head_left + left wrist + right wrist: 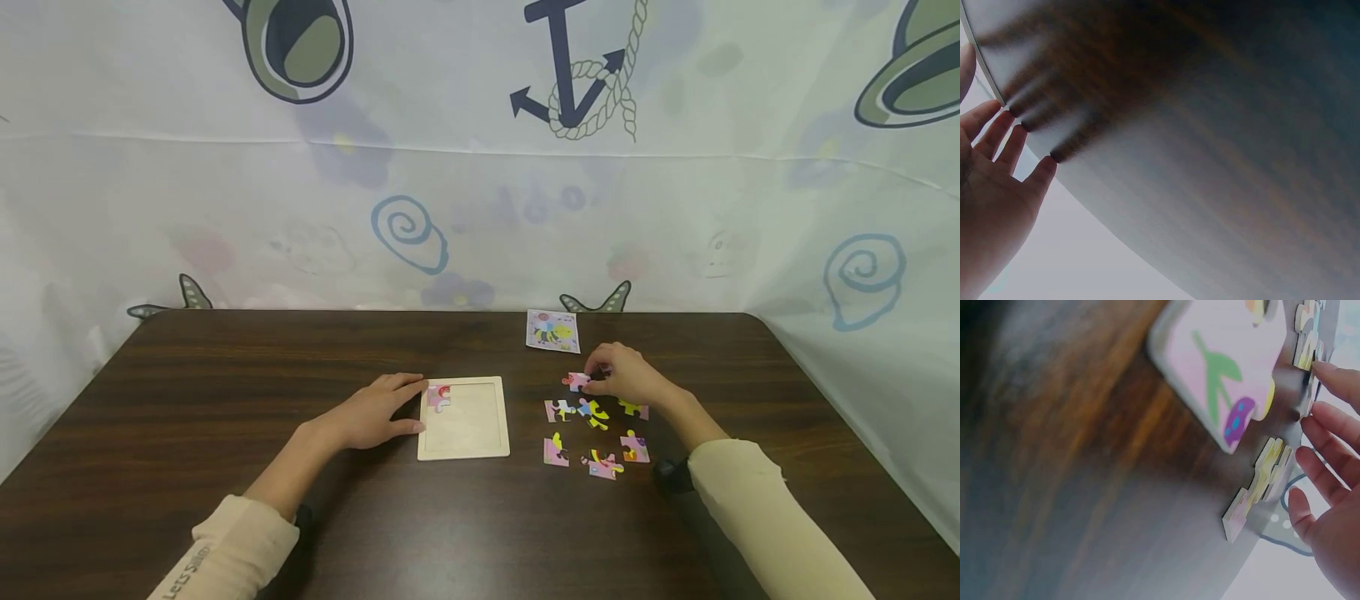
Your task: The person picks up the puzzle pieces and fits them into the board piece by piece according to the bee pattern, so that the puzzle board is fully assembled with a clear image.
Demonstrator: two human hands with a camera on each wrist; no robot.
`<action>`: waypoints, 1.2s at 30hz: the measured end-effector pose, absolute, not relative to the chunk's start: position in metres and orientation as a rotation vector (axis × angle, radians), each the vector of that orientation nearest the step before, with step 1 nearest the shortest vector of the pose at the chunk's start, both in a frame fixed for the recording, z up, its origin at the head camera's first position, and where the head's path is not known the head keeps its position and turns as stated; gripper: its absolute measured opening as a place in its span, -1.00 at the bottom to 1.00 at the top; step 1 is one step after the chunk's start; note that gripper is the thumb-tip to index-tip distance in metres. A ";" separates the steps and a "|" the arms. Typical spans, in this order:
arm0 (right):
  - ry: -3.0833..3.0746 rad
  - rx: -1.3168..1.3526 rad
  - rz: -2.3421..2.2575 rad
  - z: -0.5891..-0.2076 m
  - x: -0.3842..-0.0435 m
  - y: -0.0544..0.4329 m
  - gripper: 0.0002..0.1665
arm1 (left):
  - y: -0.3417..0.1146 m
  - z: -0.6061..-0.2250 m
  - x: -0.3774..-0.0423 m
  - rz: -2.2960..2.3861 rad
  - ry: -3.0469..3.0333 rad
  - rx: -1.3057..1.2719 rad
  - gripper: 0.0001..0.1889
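A square wooden puzzle tray (468,421) lies flat on the table, one pink piece (438,398) set in its upper left corner. My left hand (371,412) rests at the tray's left side, fingers spread and thumb at the edge; the left wrist view shows its fingertips on the table (1147,206) by the tray rim (986,69). My right hand (626,375) pinches a pink and red puzzle piece (575,382) between thumb and fingers, low over the table. In the right wrist view that piece (1308,401) shows only edge-on, its face hidden.
Several loose pieces lie right of the tray, including a yellow and blue one (594,413), a pink one (556,452) and one with a green stem (1229,375). A bee picture card (552,331) lies at the back edge, before a patterned curtain (480,183).
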State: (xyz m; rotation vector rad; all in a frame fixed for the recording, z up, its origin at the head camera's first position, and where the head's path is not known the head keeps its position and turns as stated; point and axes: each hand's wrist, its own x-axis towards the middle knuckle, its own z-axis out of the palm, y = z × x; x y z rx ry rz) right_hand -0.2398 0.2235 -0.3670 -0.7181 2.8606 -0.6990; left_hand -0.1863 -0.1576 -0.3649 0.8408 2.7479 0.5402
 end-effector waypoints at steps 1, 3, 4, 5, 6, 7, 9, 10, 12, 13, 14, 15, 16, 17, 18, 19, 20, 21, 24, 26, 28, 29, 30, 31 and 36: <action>2.857 -0.712 -0.707 -0.367 -0.240 0.223 -0.84 | -0.157 -0.365 -0.186 0.540 2.747 0.840 -0.32; 2.849 -0.697 -0.722 -0.366 -0.240 0.223 -0.84 | -0.157 -0.365 -0.187 0.539 2.746 0.840 -0.32; 2.844 -0.687 -0.729 -0.366 -0.240 0.222 -0.84 | -0.157 -0.365 -0.187 0.539 2.746 0.839 -0.32; 2.839 -0.676 -0.734 -0.365 -0.240 0.222 -0.84 | -0.157 -0.364 -0.187 0.538 2.746 0.840 -0.32; 2.833 -0.665 -0.739 -0.364 -0.241 0.222 -0.83 | -0.157 -0.364 -0.187 0.537 2.745 0.840 -0.32; 2.828 -0.660 -0.742 -0.364 -0.241 0.221 -0.83 | -0.157 -0.364 -0.187 0.536 2.746 0.841 -0.32; 2.820 -0.654 -0.744 -0.362 -0.241 0.221 -0.82 | -0.157 -0.364 -0.186 0.534 2.746 0.841 -0.32; 2.817 -0.655 -0.746 -0.362 -0.241 0.220 -0.82 | -0.157 -0.364 -0.186 0.533 2.746 0.841 -0.32; 2.814 -0.658 -0.751 -0.361 -0.241 0.219 -0.82 | -0.157 -0.364 -0.186 0.533 2.747 0.842 -0.32; 2.814 -0.658 -0.757 -0.360 -0.241 0.219 -0.82 | -0.157 -0.364 -0.187 0.533 2.747 0.843 -0.32; 2.813 -0.662 -0.764 -0.359 -0.241 0.218 -0.82 | -0.157 -0.364 -0.187 0.534 2.747 0.843 -0.32; 2.811 -0.663 -0.771 -0.359 -0.241 0.217 -0.82 | -0.157 -0.364 -0.187 0.533 2.747 0.843 -0.32; 2.809 -0.669 -0.776 -0.358 -0.241 0.216 -0.82 | -0.157 -0.364 -0.187 0.534 2.747 0.844 -0.32; 2.805 -0.668 -0.782 -0.357 -0.241 0.214 -0.83 | -0.157 -0.364 -0.187 0.532 2.747 0.845 -0.32; 2.799 -0.667 -0.793 -0.356 -0.241 0.212 -0.83 | -0.157 -0.364 -0.187 0.531 2.747 0.845 -0.32; 2.795 -0.667 -0.803 -0.355 -0.241 0.211 -0.84 | -0.157 -0.364 -0.187 0.532 2.747 0.847 -0.32; 2.792 -0.671 -0.809 -0.354 -0.240 0.209 -0.84 | -0.157 -0.364 -0.187 0.532 2.747 0.848 -0.32; 2.788 -0.677 -0.816 -0.353 -0.240 0.207 -0.84 | -0.157 -0.364 -0.187 0.532 2.747 0.850 -0.32; 2.787 -0.703 -0.825 -0.351 -0.239 0.201 -0.84 | -0.158 -0.363 -0.187 0.538 2.744 0.852 -0.32; 2.790 -0.728 -0.822 -0.350 -0.239 0.197 -0.84 | -0.158 -0.363 -0.187 0.541 2.741 0.851 -0.32; 2.791 -0.750 -0.815 -0.350 -0.240 0.192 -0.84 | -0.158 -0.363 -0.187 0.543 2.739 0.850 -0.32; 2.789 -0.763 -0.816 -0.350 -0.240 0.189 -0.84 | -0.158 -0.363 -0.187 0.544 2.737 0.850 -0.32; 2.787 -0.767 -0.821 -0.350 -0.240 0.186 -0.84 | -0.158 -0.363 -0.187 0.545 2.736 0.851 -0.32; 2.782 -0.771 -0.829 -0.350 -0.240 0.183 -0.84 | -0.158 -0.363 -0.187 0.546 2.735 0.852 -0.32; 2.757 -0.756 -0.845 -0.348 -0.239 0.168 -0.82 | -0.159 -0.363 -0.187 0.556 2.728 0.856 -0.33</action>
